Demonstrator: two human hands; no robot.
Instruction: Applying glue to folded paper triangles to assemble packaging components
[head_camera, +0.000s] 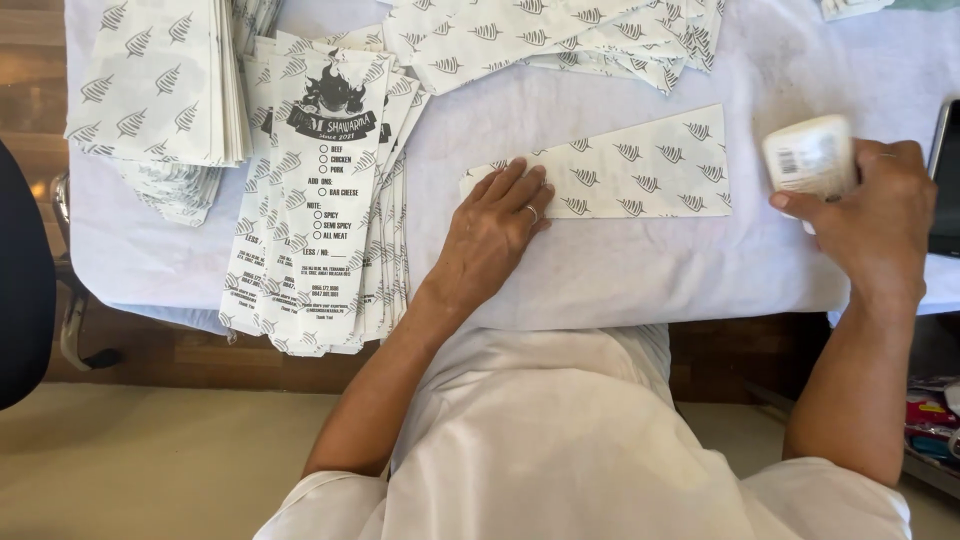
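L hand (497, 222) flat, fingers spread, on paper sleeve (620, 165); sleeve runs left-right; R hand (872, 220) grips white bottle (808, 157) just beside sleeve's right end.

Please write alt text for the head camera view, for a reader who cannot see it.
A person's left hand presses a patterned paper sheet flat on a white-covered table, while the right hand holds a white glue stick. Stacks of printed paper bags lie at left.

light: bright, even daylight | shadows: soft, faint | glare: white cloth top right | blur: moving right hand (880, 225)
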